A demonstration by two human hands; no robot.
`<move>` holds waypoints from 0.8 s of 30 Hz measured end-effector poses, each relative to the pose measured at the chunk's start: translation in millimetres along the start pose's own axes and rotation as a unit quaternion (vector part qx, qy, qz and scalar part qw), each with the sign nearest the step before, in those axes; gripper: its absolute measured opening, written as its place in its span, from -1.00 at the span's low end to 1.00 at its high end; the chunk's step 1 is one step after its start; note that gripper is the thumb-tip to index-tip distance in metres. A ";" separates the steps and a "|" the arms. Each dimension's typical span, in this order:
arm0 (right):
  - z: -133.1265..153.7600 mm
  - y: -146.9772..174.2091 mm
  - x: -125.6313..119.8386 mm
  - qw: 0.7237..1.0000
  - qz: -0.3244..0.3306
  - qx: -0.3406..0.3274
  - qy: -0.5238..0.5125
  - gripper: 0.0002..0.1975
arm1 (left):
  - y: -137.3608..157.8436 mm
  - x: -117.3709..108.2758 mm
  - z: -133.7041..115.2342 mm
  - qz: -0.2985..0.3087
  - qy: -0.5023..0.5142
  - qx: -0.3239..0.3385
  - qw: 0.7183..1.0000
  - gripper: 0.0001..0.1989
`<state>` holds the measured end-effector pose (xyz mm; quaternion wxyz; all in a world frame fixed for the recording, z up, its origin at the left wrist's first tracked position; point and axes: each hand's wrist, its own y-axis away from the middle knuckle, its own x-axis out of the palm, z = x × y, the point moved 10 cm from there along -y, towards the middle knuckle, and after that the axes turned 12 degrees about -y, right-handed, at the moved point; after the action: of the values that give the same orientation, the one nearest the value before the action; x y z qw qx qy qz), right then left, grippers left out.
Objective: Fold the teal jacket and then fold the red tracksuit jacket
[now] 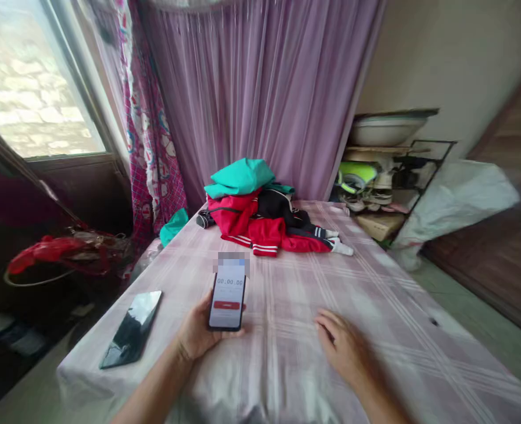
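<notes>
My left hand (197,330) is wrapped round a smartphone (226,315), holding it upright above the plaid cloth with the screen facing me. A timer reading of zeros and a red button show on the screen, and its top part is blurred. To the right, my right hand (338,335) rests on the cloth with nothing in it, fingers loosely bent and the thumb apart. A dark tablet (132,330) with a glossy, reflecting face lies flat, left of my left hand. Beyond both hands is a heap of red, black and teal clothes (247,218).
Plaid cloth covers the table (282,294). A purple curtain (260,100) hangs behind it. At the right, a shoe rack (386,176) carries shoes and a basin, beside a white plastic bag (459,200). A red object (43,253) is at the left, under the window.
</notes>
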<state>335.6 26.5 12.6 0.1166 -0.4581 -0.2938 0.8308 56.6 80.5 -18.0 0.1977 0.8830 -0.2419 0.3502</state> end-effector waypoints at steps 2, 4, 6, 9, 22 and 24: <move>-4.4 4.1 0.8 1.000 0.001 0.011 -0.002 -0.66 | -1.0 -1.2 1.3 0.006 0.005 -0.003 1.000 -0.58; -6.8 6.7 1.3 1.000 0.002 0.015 -0.003 -0.67 | -1.4 -1.0 2.6 0.012 0.012 -0.007 1.000 -0.56; -6.7 7.3 1.1 1.000 0.003 0.011 -0.004 -0.67 | -1.0 1.4 3.7 0.017 0.019 -0.014 1.000 -0.56; -4.1 6.0 -0.5 1.000 0.005 -0.001 -0.001 -0.68 | 0.6 6.0 3.6 0.019 0.026 -0.018 0.999 -0.55; 4.5 3.6 -8.4 0.999 -0.009 -0.036 0.015 -0.67 | 1.1 7.6 1.6 -0.013 0.033 -0.021 0.999 -0.55; 4.2 3.8 -8.5 0.999 -0.010 -0.034 0.011 -0.68 | 1.0 6.9 2.0 -0.015 0.029 -0.022 0.999 -0.54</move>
<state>337.1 17.9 18.0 0.1126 -0.4683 -0.3247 0.8140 61.4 76.6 -14.2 0.2296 0.8713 -0.2304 0.3676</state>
